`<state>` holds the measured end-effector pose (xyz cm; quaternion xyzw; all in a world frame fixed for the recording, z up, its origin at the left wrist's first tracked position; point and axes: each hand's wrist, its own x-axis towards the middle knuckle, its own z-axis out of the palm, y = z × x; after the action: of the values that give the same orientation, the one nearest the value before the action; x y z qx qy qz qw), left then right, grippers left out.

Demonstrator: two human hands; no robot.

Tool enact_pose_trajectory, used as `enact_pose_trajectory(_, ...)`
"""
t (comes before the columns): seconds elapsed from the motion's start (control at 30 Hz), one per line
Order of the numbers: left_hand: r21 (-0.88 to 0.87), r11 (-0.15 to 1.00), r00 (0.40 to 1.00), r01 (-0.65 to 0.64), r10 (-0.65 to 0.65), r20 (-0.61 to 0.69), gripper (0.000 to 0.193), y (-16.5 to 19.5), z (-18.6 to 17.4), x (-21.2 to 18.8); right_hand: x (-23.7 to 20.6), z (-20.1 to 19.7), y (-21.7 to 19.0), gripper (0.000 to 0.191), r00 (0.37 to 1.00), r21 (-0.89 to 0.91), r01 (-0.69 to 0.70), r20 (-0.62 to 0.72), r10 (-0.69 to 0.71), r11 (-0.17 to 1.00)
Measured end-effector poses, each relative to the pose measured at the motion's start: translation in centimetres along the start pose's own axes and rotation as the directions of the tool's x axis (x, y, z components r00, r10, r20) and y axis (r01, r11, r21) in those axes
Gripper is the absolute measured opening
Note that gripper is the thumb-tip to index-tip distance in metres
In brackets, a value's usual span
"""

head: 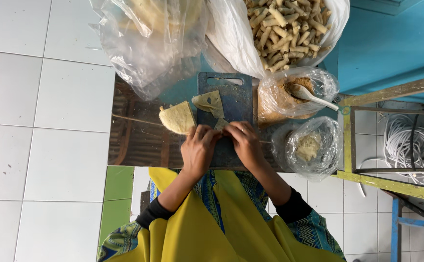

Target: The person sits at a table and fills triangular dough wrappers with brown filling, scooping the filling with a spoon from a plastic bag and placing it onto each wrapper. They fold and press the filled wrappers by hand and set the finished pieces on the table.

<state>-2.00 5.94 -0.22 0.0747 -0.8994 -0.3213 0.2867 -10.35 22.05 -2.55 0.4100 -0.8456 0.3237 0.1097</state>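
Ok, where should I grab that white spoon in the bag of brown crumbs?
Grip the spoon by its handle end, coming from its right. The bowl sits buried in the crumbs inside the bag, while the handle sticks out over the bag's rim, free and pointing right.

White floor tiles (37, 97) lie left of a low wooden table (134, 145), with a turquoise wall (391, 43) beyond a paint-worn wooden frame (391, 184).

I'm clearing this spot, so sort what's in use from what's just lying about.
In use: left hand and right hand on a wrapper piece; cutting board; wrapper stack; filling bag with spoon; paste bag; bag of rolls.
Lying about: cable coil; wooden frame.
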Motion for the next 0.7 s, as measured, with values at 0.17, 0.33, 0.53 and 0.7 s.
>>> enact_pose_trajectory(0.17,-0.021,0.999,0.998,0.036,-0.034,0.059,0.008,-0.8,1.1,0.3,1.7,-0.4,0.4,0.021,0.987,0.085,-0.137,0.101,0.129,0.987)
enact_pose_trajectory(0.33,-0.058,0.996,0.992,0.069,-0.062,0.111,0.01,-0.7,0.8,-0.6,0.8,-1.1,0.7,0.013,0.926,0.196,-0.333,0.251,0.281,0.923)
enact_pose_trajectory(0.53,-0.059,0.986,0.98,0.156,-0.147,0.137,0.022,-0.8,1.6,-1.1,-0.5,-0.9,-0.1,0.021,0.983,0.091,-0.152,0.117,0.141,0.984)
enact_pose_trajectory(0.7,-0.127,0.987,0.994,0.1,-0.096,0.043,0.03,-0.7,1.5,-1.4,-2.0,-1.7,-2.8,0.046,0.965,-0.332,0.094,0.263,-0.004,0.939)
